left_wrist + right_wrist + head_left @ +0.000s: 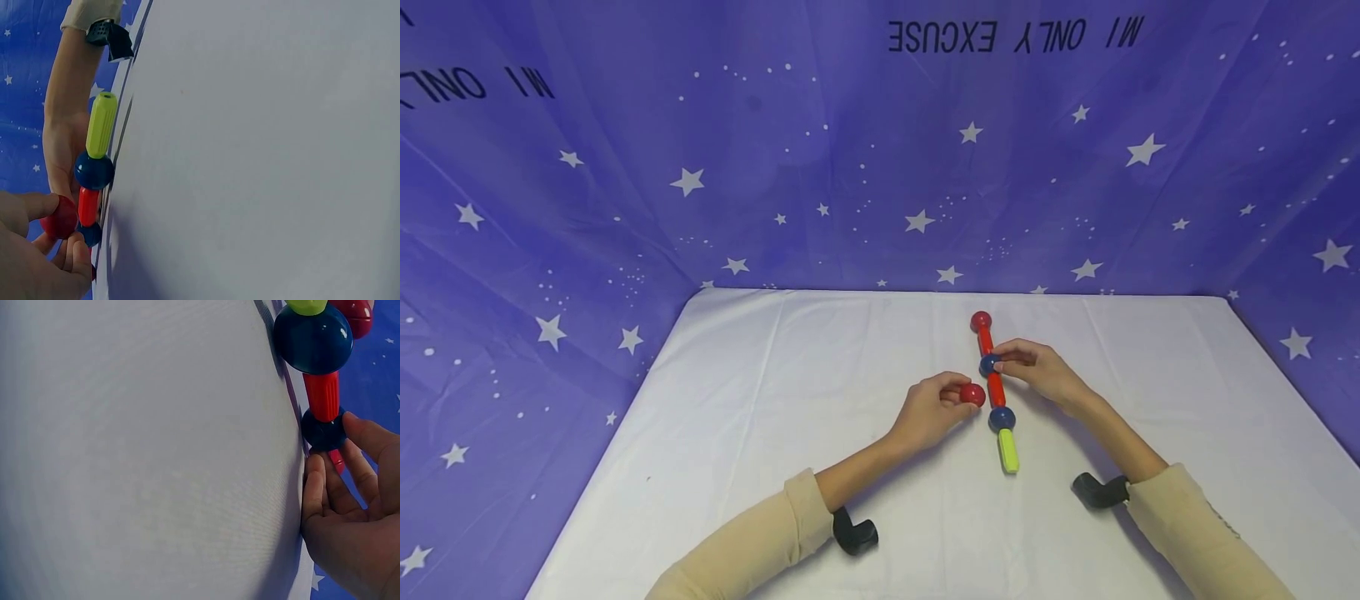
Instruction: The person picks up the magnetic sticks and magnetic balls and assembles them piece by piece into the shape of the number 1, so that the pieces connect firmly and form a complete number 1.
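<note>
A chain of balls and rods lies on the white table, running away from the person. At its far end is a red ball (981, 322), then a red rod (985, 339), a blue ball (988, 365), a second red rod (996, 390), a larger-looking blue ball (1002, 419) and a yellow-green rod (1008, 452) nearest the person. My right hand (1037, 371) pinches the middle blue ball (325, 428) between thumb and fingers. Left of the chain, my left hand (931, 410) holds a loose red ball (60, 219) by thumb and fingertips, close beside the second red rod.
A white cloth covers the table (760, 400). Purple star-printed curtains (820, 167) rise behind it and at both sides. Black wrist mounts (854, 533) stick out from the beige sleeves (752, 533) close over the cloth.
</note>
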Available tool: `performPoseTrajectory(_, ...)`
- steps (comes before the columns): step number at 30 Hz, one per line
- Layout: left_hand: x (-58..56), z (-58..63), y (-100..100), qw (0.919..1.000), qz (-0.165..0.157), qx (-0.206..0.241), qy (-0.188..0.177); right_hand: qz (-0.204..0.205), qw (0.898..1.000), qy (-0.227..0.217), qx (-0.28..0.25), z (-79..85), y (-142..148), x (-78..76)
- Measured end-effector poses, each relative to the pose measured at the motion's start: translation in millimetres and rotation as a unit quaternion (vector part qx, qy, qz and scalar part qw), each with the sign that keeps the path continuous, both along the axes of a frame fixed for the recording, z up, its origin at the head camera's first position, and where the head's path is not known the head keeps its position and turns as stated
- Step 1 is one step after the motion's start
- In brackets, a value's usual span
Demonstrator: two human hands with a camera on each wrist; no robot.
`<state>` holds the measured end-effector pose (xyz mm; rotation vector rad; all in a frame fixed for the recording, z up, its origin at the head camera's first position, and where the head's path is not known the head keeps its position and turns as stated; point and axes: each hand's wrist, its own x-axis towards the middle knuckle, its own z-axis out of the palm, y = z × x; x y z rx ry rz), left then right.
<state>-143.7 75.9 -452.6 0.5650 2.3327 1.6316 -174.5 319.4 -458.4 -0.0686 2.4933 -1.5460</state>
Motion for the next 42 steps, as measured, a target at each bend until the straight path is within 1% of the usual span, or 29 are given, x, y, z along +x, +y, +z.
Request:
performPoseTrajectory(8,7.3,0.8,-2,0.9996,-0.013,0.023,-0.01,-0.004,1.0,-0.001,-0.016,-1.0,0,-1.4)
performPoseTrajectory(13,10.5,-2.5,-4,0.9996,-0.016,0.024,-0.006,-0.003,1.0,0.0,-0.009,-0.6,0,-1.2)
performPoseTrajectory(19,11.1,-6.3,-6,0.9995,-0.016,0.024,-0.007,0.0,1.0,0.003,-0.006,0.4,0,-1.7)
performPoseTrajectory(29,11.8,-7.4,-7,0.9994,-0.015,0.03,-0.013,-0.004,1.0,0.003,-0.009,1.0,-1,-0.7)
performPoseTrajectory(38,11.9,-10.9,-9,0.9995,-0.006,0.025,-0.018,-0.002,1.0,0.006,-0.007,2.1,-1,1.6)
performPoseTrajectory(42,14.4,-10.8,-9,0.9995,-0.009,0.023,-0.021,-0.003,1.0,0.009,-0.01,1.8,-1,2.4)
